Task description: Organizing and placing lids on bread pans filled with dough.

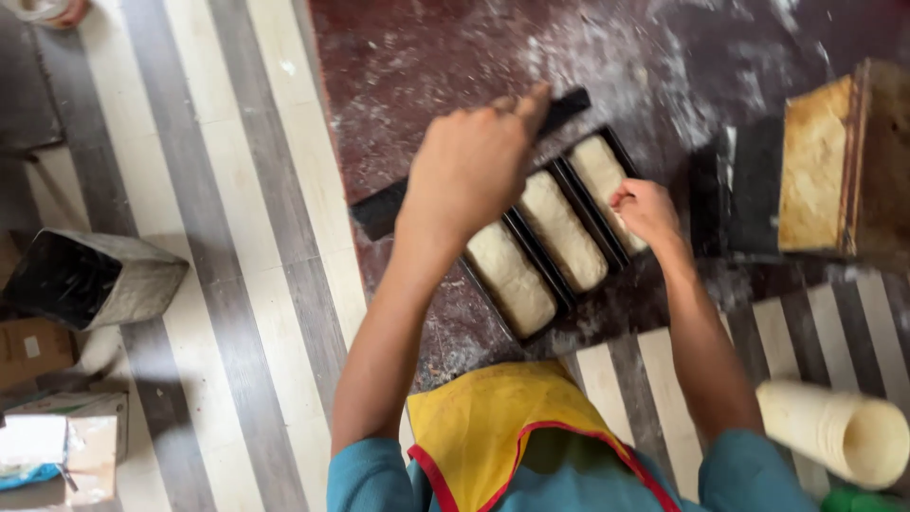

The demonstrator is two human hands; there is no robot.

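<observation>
A black three-slot loaf pan (542,248) lies on a floured dark red table (417,66), each slot filled with pale dough (561,229). My left hand (474,161) hovers above the pan's left end and grips a flat black lid (384,209) that slants from lower left to upper right behind the pan. My right hand (645,209) presses with closed fingers on the dough in the rightmost slot (597,166).
A wooden box-like block (820,166) and a black tin (749,190) stand at the table's right. A roll of pale paper (839,431) lies at lower right. On the striped floor at left sit a grey bin (95,280) and cardboard boxes (66,446).
</observation>
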